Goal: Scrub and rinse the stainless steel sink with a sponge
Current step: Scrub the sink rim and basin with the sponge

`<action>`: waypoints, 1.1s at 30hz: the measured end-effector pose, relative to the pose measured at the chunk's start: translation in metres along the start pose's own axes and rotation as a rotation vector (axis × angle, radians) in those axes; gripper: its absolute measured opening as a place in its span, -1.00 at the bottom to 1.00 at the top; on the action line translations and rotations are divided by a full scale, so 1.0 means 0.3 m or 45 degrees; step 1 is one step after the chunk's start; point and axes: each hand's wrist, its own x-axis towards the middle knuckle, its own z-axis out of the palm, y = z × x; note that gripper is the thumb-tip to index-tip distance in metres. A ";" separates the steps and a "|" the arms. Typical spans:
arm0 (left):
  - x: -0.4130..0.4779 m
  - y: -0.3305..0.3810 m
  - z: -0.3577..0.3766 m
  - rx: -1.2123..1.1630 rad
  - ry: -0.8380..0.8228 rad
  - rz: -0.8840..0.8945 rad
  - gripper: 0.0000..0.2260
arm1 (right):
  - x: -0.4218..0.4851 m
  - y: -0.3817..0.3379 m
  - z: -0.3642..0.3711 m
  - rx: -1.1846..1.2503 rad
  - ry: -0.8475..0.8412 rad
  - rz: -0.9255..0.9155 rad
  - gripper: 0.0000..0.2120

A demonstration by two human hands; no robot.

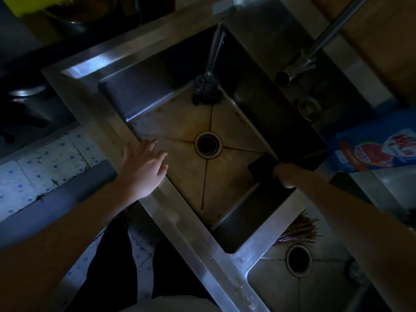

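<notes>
Dim light over the sink, and everything here turns on the drain in the middle of the basin floor. Right of the drain, hard up against the basin's side wall, sits the dark square sponge, flat on the steel. The right hand has it by its outer edge, fingers curled tight in a fist around it. Left of the drain, the left hand is spread wide, fingers straight and apart, holding nothing. The palm lies across the rim, the fingertips reaching out over the basin floor towards the drain.

Beyond the drain, in the far corner of the basin, a dark wiry scourer is tucked in where the walls meet. Above and right of the drain the faucet angles in over the rim. Further right stands a blue packet. Nearer than the drain and to its right lies a second basin, with a bundle of brown sticks at its edge.
</notes>
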 end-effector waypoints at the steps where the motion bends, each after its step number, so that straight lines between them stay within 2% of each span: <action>1: 0.001 0.001 -0.002 0.000 -0.004 -0.003 -0.65 | -0.005 -0.007 0.005 0.025 0.026 0.011 -0.74; 4: 0.005 0.001 -0.008 0.006 -0.015 0.001 -0.64 | -0.024 -0.099 0.039 0.089 0.028 -0.116 -0.72; 12: -0.012 0.024 -0.023 0.012 -0.024 0.069 -0.65 | -0.073 -0.392 0.123 0.332 -0.223 -0.475 -0.60; 17: -0.028 0.065 -0.012 -0.064 -0.046 0.116 -0.65 | -0.081 -0.438 0.150 0.348 -0.240 -0.551 -0.52; 22: -0.024 0.080 -0.001 -0.018 -0.078 0.155 -0.65 | -0.059 -0.314 0.106 0.254 -0.149 -0.483 -0.68; 25: -0.018 0.086 -0.002 0.006 -0.085 0.159 -0.65 | -0.025 -0.185 0.065 0.165 -0.085 -0.300 -0.63; 29: -0.003 0.100 -0.007 -0.005 -0.107 0.163 -0.65 | 0.014 -0.033 0.039 0.223 -0.035 -0.067 -0.67; 33: 0.015 0.129 -0.025 -0.010 -0.094 0.194 -0.66 | 0.035 0.000 0.056 0.253 0.050 -0.003 -0.68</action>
